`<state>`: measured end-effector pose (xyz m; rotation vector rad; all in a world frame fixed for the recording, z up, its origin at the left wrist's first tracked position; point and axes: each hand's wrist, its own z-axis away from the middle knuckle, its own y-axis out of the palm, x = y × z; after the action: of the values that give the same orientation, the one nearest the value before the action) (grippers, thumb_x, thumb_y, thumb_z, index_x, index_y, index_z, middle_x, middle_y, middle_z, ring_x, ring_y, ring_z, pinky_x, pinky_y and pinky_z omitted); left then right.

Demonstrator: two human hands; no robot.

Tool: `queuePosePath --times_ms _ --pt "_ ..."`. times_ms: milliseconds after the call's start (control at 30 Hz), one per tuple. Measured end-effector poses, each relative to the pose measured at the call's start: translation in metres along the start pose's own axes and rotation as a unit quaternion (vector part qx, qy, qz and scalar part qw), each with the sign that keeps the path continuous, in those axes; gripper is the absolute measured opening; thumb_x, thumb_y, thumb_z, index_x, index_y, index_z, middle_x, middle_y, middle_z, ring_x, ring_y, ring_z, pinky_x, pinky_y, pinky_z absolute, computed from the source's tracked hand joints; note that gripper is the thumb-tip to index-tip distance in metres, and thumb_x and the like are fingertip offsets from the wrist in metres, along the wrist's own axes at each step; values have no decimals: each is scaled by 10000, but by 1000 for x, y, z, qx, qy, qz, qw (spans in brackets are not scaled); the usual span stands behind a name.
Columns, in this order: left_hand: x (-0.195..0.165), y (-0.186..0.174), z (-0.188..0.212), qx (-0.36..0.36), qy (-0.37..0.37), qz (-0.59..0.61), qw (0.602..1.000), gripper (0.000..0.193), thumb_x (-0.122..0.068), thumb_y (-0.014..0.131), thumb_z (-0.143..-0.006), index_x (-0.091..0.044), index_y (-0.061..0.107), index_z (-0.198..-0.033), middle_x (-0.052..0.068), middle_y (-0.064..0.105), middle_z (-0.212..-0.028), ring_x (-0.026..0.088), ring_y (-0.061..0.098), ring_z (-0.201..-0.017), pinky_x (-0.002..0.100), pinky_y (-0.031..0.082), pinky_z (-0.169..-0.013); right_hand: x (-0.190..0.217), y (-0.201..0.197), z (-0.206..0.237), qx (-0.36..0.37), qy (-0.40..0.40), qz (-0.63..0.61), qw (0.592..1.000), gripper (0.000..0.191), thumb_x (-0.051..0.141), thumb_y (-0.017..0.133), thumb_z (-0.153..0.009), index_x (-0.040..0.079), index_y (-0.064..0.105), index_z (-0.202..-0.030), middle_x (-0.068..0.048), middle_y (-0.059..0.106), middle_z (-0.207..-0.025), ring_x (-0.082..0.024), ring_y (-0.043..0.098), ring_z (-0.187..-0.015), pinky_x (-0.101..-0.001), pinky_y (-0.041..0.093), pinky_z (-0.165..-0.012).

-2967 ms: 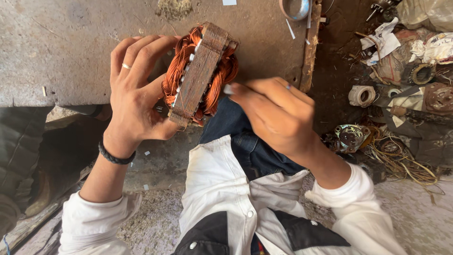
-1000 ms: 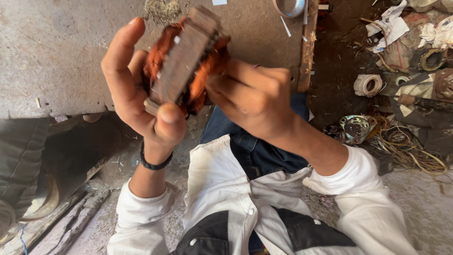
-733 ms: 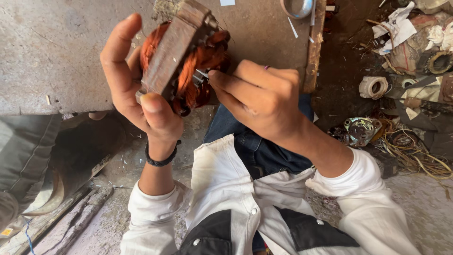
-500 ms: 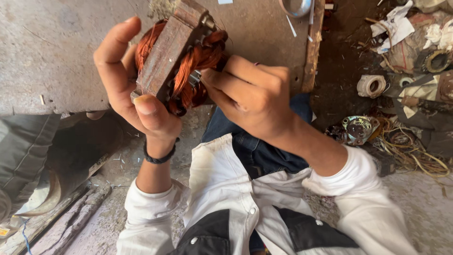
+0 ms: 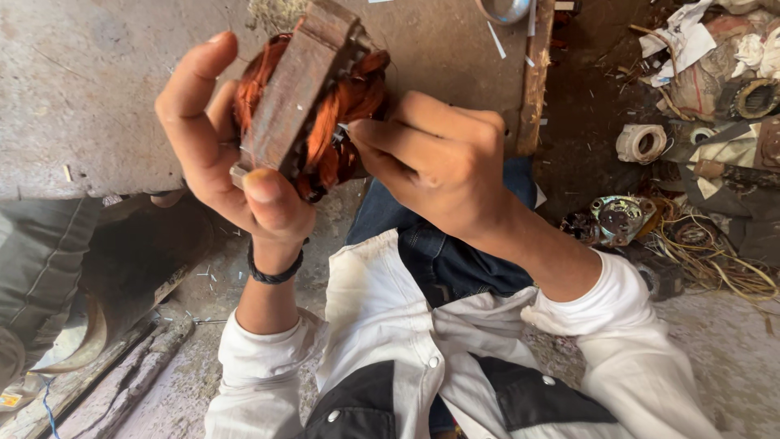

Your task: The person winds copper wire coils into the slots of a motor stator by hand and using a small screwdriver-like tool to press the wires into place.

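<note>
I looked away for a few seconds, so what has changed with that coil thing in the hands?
The left hand turned the copper-wound motor core from facing the camera to edge-on, its thumb moving over the rusty outer band. The right hand closed in, fingers now at the windings. Both hands kept their hold; the junk parts on the ground stayed put.

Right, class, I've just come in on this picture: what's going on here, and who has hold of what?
A person in a white shirt holds a rusty motor stator wound with copper wire up before them. The left hand grips it from the side, thumb on its lower edge. The right hand has its fingertips pinched at the copper windings; whether they hold a small tool or strip cannot be told. To the right, on the ground, lie motor parts and a tangle of loose wire.
</note>
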<state>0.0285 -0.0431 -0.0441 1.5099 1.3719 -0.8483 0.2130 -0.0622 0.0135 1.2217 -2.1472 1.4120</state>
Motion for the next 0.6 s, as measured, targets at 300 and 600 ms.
queuePosePath --times_ms 300,600 --pt "0 0 -6 -7 -9 35 999 946 -685 618 -951 68 418 -1488 135 526 -1420 214 655 -1101 343 555 -953 -3 10 1 -10 -22 -18 1000 164 -32 811 -917 -11 724 -1055 -88 688 -980 -202 700 -745 -309 550 -608" --pt "-8 3 -9 17 -15 6 1000 933 -675 612 -976 71 395 -1492 130 516 -1466 208 655 -1139 324 547 -975 -16 -7 6 41 -98 75 992 309 48 802 -933 100 761 -1235 -36 639 -898 -160 615 -638 -320 498 -559"
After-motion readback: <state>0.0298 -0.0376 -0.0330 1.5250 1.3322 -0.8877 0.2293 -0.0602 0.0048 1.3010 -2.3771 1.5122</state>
